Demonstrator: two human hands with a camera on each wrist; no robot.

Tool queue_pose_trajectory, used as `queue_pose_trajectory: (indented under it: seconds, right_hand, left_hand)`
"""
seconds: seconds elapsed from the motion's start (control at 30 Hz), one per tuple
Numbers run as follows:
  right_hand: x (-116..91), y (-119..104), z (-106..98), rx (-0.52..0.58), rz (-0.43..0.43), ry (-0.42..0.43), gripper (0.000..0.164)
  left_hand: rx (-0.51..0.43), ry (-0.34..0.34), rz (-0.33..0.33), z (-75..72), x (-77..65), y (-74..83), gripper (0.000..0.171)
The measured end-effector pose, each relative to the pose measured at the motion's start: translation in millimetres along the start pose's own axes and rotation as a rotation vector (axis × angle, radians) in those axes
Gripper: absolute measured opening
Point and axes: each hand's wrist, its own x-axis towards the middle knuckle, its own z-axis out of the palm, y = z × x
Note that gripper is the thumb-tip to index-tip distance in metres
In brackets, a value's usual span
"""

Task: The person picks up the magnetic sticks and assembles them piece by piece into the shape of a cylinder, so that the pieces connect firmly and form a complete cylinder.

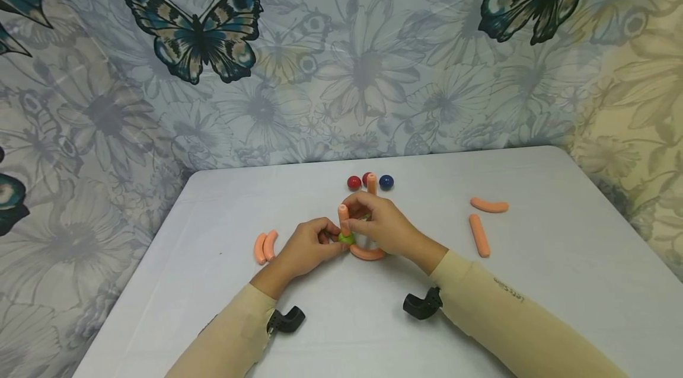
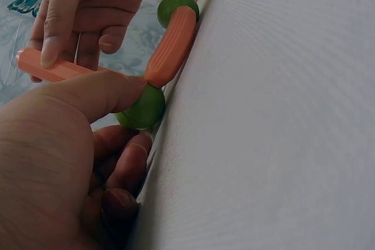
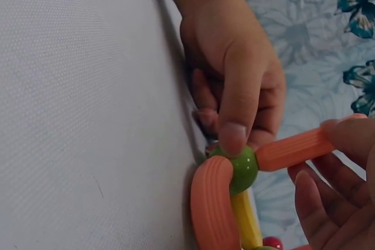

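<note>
My left hand [image 1: 315,246] pinches a green ball [image 2: 142,108] between thumb and fingers, low over the white table. With thumb and fingertips, my right hand [image 1: 388,225] holds a straight orange stick [image 3: 296,149] that stands upright on that ball. A curved orange stick [image 1: 367,254] lies on the table, one end at the held ball. Its other end meets a second green ball [image 2: 177,9]. Partly hidden behind the curved piece, a yellow stick [image 3: 248,221] shows in the right wrist view. Another orange stick [image 1: 372,183] stands upright behind my right hand.
At the back are two red balls [image 1: 354,183] and a blue ball [image 1: 386,182]. Two curved orange sticks [image 1: 259,248] lie left of my left hand. On the right lie a curved orange stick [image 1: 490,205] and a straight one [image 1: 479,236]. Patterned cloth hangs behind the table.
</note>
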Motion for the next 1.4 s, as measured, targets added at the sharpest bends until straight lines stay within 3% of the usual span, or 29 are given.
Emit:
queue_pose_trajectory:
  seconds: [0.3, 0.57, 0.83, 1.07, 1.4]
  right_hand:
    - [-2.9, -3.2, -4.7, 0.0, 0.001, 0.008, 0.023]
    - [-18.9, -11.7, -25.6, -0.03, -0.034, 0.055, 0.028]
    - [-53.5, -1.4, -66.3, -0.081, -0.057, 0.124, 0.032]
    - [-85.8, 14.7, -107.2, -0.08, -0.101, 0.241, 0.033]
    - [-129.4, 51.1, -149.1, -0.093, 0.021, 0.355, 0.031]
  left_hand:
    - [-0.001, -0.006, 0.004, -0.3, 0.2, 0.8, 0.021]
    - [0.009, -0.005, -0.012, -0.3, 1.4, -3.1, 0.02]
    - [0.002, -0.011, -0.014, 0.4, 1.0, -1.8, 0.02]
    - [0.009, -0.008, -0.032, -0.3, 0.2, -0.6, 0.02]
    - [0.015, -0.011, -0.037, 0.0, 1.7, -1.3, 0.02]
